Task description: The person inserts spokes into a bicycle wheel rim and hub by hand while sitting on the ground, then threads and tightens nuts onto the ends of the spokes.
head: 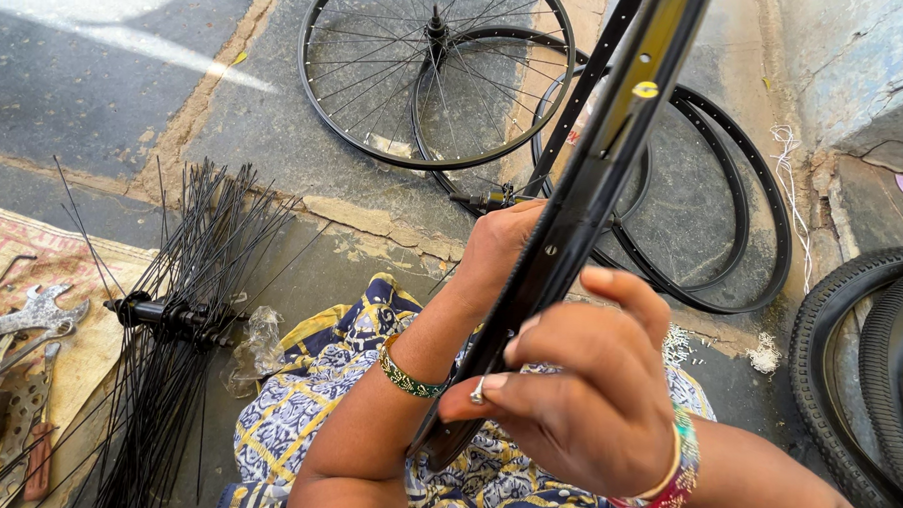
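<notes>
Black bicycle rim [589, 169] gripped in both hands, left hand [496, 247] and right hand [587, 399], above cracked concrete ground [267, 140] strewn with spoked wheel [365, 77], loose spokes [184, 323], tyres [876, 369].

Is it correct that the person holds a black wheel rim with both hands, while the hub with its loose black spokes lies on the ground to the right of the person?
Not quite. In the head view, both the left hand and right hand hold the black rim, but the hub with loose spokes lies on the ground to the person's left, not the right.
</notes>
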